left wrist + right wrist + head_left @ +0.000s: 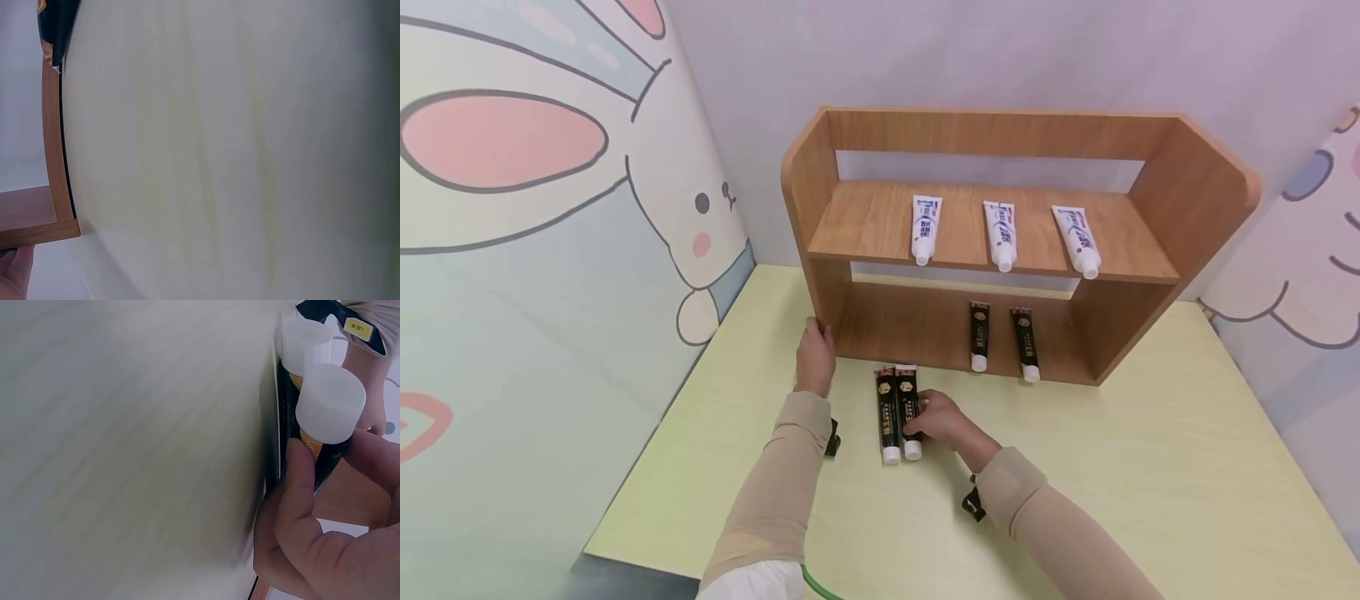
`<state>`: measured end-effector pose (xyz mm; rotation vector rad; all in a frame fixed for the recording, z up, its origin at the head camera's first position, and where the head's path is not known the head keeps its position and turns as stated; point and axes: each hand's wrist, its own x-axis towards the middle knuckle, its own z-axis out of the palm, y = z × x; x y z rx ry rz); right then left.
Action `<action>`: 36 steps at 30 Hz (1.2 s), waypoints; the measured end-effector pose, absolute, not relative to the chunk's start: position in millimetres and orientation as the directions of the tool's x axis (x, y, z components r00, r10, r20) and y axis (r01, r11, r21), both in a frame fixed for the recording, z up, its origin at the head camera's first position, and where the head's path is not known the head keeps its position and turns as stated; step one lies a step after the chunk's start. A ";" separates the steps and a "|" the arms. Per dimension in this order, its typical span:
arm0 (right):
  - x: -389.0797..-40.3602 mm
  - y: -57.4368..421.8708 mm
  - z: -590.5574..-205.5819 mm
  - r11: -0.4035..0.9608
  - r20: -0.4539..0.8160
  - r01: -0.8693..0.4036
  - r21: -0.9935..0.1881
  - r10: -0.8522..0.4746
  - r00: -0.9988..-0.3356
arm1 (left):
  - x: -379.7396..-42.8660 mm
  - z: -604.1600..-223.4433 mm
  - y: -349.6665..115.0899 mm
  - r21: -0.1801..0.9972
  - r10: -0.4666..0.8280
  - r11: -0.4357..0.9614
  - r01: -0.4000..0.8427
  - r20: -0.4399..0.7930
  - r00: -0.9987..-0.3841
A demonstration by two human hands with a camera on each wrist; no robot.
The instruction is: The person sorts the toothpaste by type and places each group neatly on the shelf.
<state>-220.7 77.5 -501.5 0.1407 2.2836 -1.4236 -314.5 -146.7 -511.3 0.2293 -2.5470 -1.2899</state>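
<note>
My right hand (942,418) pinches a black toothpaste tube (908,408) by its side, thumb on top. Its white cap (331,403) shows close in the right wrist view, beyond the thumb (300,472). A matching black tube (887,412) lies alongside on its left, on the table in front of the shelf. My left hand (815,357) rests against the lower outer side of the wooden shelf (812,212), near its front corner. In the left wrist view, fingers (22,269) touch the shelf's side panel, and part of the hand is cut off.
Two more black tubes (980,335) lie on the lower board, toward the right, caps forward. Three white toothpaste tubes (1002,233) lie spaced out on the upper board. The pale yellow table (1187,467) meets walls with cartoon rabbits (692,183).
</note>
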 end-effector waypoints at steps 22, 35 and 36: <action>-215.7 84.1 -502.8 0.411 -0.446 0.358 -0.839 -0.139 -0.884 | -311.6 -514.3 -148.3 0.786 -0.258 0.618 0.004 0.207 -0.944; -217.8 91.6 -490.9 0.339 -0.399 0.323 -0.883 -0.184 -0.898 | -313.1 -516.2 -149.3 0.752 -0.246 0.659 0.025 0.246 -0.937; -218.7 91.9 -490.1 0.341 -0.398 0.321 -0.883 -0.184 -0.899 | -313.1 -516.1 -149.3 0.755 -0.247 0.656 0.026 0.246 -0.937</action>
